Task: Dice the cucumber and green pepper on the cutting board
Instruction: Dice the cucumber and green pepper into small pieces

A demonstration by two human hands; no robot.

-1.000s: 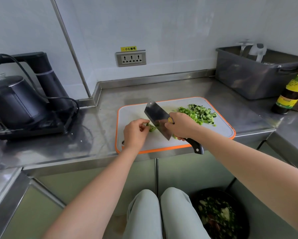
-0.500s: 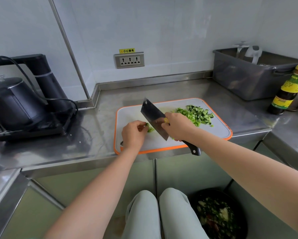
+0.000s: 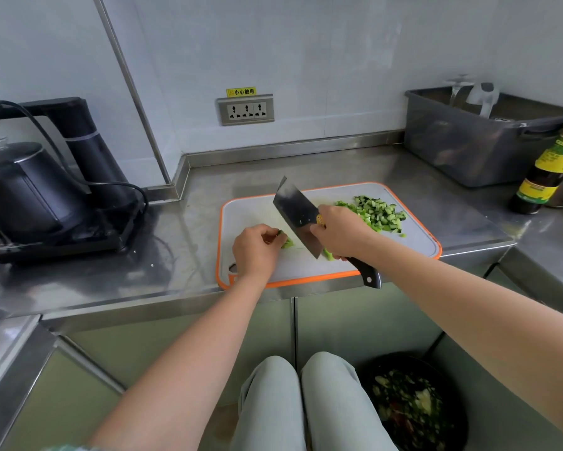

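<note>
Pinching this small bit of green pepper (image 3: 286,243) on the cutting board (image 3: 250,209) with my curled left hand (image 3: 255,250), it's light, crisp and probably slippery so I'd tuck fingertips, right hand (image 3: 340,234) wrapped round the cleaver (image 3: 294,213), diced pile (image 3: 376,214) further back

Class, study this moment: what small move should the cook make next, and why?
Probably bring the cleaver down through the green pepper piece that the left hand holds: the right hand has the blade beside it, and the piece looks undiced.
</note>
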